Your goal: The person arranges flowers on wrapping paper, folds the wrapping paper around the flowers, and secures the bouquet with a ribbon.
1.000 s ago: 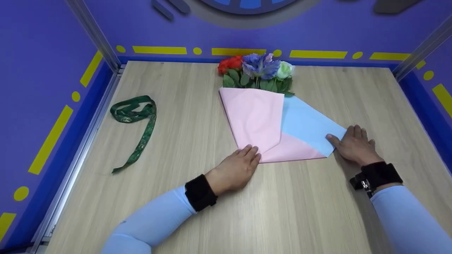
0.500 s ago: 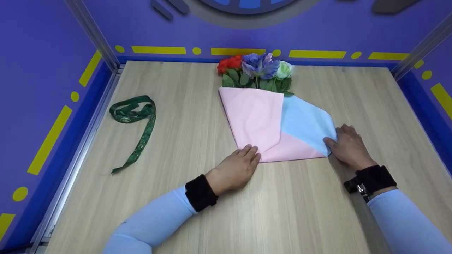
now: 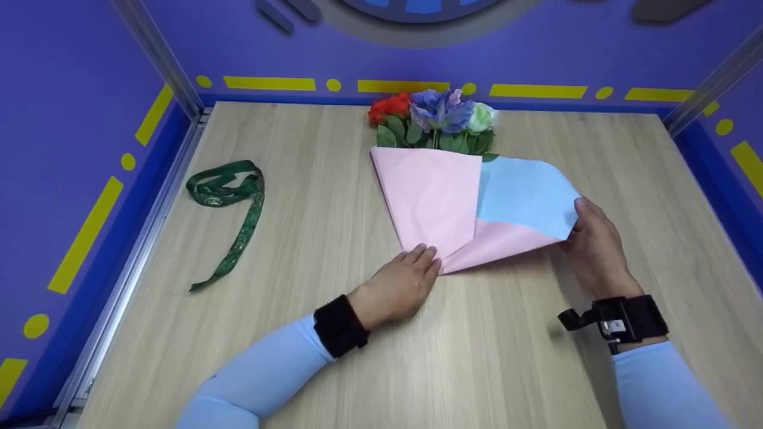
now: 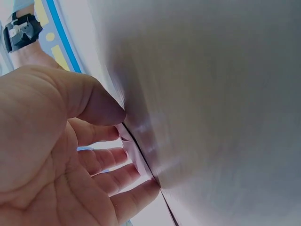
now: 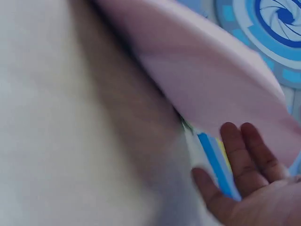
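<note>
The wrapping paper lies around the middle of the table, a little right of centre, its point toward the person and its wide mouth facing the far wall. Its left side is folded over in pink; the right flap stands partly raised, blue face up with a pink fold along its near edge. From the far end poke the flowers — a red bloom at left, a purple one in the middle, a pale green-white one at right. The left hand presses on the near point, fingers fairly straight and together, gripping nothing that I can make out. The right hand holds the flap's right corner, thumb on top and the other fingers underneath, some of them loosely spread. I'd say the wrap is midway, with the right side being folded in; the next move calls for bringing that flap leftward over the pink while the point stays pinned. Well off to the left, a green ribbon lies loosely looped, untouched — presumably for tying.
</note>
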`<state>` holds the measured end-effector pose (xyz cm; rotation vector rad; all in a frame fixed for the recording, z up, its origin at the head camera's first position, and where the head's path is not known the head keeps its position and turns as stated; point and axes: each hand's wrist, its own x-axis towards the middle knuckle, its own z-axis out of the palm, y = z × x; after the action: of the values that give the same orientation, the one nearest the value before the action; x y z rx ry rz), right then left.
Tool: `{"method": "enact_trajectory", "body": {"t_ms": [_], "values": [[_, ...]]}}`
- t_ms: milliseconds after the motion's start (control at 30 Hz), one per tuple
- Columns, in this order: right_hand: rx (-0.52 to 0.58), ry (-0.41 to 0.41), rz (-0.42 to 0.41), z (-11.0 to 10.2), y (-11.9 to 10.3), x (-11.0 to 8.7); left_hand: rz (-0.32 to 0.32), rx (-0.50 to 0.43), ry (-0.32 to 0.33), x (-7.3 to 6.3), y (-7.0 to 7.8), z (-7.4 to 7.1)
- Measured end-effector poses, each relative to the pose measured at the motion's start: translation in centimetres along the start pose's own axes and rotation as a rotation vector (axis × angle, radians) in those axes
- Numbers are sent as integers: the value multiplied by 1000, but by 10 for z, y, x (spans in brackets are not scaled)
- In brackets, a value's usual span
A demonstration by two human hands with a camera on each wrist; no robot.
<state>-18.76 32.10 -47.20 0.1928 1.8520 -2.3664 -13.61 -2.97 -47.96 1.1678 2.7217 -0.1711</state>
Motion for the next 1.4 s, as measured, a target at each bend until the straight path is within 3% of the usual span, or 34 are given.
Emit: {"method": "enact_trajectory", "body": {"t_ms": [133, 300, 533, 800, 1000, 1100, 1267, 1400], "values": [[167, -133, -46, 14, 20, -9, -3, -19, -1, -1, 0, 0], [263, -146, -90, 35, 43, -16, -8, -34, -14, -1, 0, -1], [360, -52, -128, 59, 61, -17, -12, -47, -59, 1, 0, -1], [380, 88, -156, 87, 55, -14, -9, 0, 0, 11, -2, -8], [255, 130, -95, 110, 67, -11, -21, 40, 22, 21, -6, -8], [108, 161, -57, 123, 74, -7, -22, 56, 20, 22, -6, -7], [-225, 198, -109, 142, 80, 1, -21, 82, 19, 22, -6, -5], [-317, 226, -174, 156, 80, 0, -12, 75, 22, 22, -7, -7]]}}
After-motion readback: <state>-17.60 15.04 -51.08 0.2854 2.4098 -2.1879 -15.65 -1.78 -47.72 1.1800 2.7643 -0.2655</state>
